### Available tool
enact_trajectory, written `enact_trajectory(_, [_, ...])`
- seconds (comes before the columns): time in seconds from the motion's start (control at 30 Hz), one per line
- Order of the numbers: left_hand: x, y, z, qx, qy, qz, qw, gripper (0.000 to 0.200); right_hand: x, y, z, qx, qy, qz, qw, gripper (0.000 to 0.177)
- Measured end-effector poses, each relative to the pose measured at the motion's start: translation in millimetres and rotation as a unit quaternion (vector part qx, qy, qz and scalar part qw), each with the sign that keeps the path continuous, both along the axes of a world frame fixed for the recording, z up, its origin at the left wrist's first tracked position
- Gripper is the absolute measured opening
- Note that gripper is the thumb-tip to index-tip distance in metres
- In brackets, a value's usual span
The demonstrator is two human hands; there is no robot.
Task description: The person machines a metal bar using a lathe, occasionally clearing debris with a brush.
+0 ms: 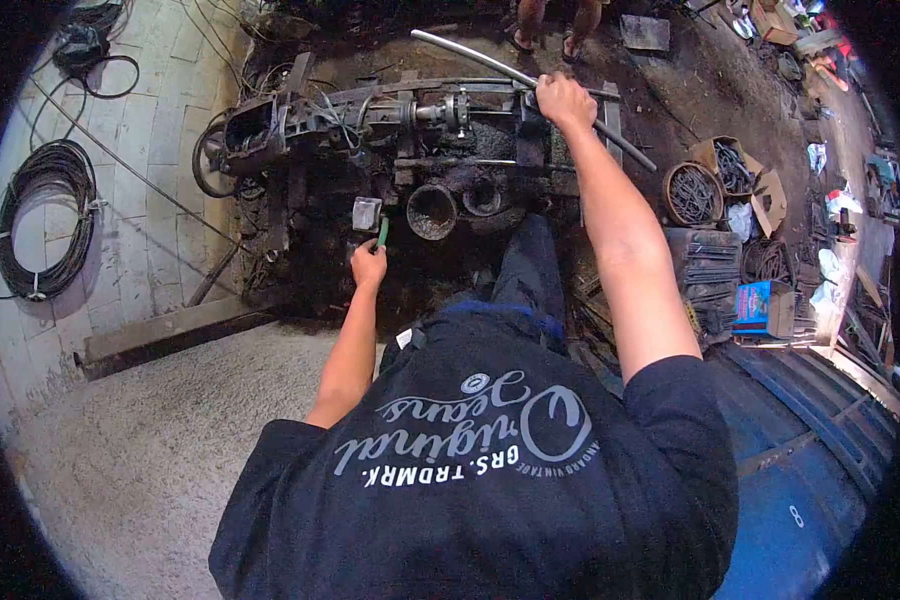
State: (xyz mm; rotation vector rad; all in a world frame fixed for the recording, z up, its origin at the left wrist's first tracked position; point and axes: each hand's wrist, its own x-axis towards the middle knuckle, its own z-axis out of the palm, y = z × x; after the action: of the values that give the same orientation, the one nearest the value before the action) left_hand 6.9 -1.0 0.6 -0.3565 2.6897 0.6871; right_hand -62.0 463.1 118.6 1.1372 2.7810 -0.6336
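Note:
My right hand (567,101) is closed around a long grey metal rod (475,57). The rod slants over the machine (440,112), its far end up to the left and its near end down to the right. My left hand (368,266) is closed on a short green handle (383,233); whatever it belongs to is too dark to make out. Just above that hand sits a small pale square box (366,213). Two round metal cups stand at the machine's near side, the larger cup (431,212) on the left.
A coil of black cable (45,220) hangs on the left wall. At right stand a round basket (694,194) of metal pieces, a cardboard box (767,200) and a blue box (758,308). Another person's feet (570,46) are beyond the machine. Pale granular material (170,420) lies lower left.

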Motion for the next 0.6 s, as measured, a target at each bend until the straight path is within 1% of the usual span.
enact_trajectory(0.2, [1.5, 2.3, 7.2, 0.002, 0.0, 0.001, 1.0, 0.035, 0.1, -1.3, 1.4, -0.004, -0.003, -0.01, 1.0, 0.053])
enact_trajectory(0.27, [-0.1, 3.4, 8.8, 0.006, 0.001, -0.021, 1.0, 0.035, -0.7, 0.5, -0.4, 0.004, -0.001, 0.005, 1.0, 0.053])
enact_trajectory(0.47, [1.0, -1.0, -2.1, 0.005, 0.019, -0.02, 1.0, 0.036, -1.8, -4.5, 5.7, 0.007, -0.003, -0.007, 1.0, 0.051])
enact_trajectory(0.6, [1.2, -1.1, -1.5, 0.01, 0.007, -0.009, 1.0, 0.036, -1.6, -4.8, 4.1, 0.005, 0.006, -0.003, 1.0, 0.051])
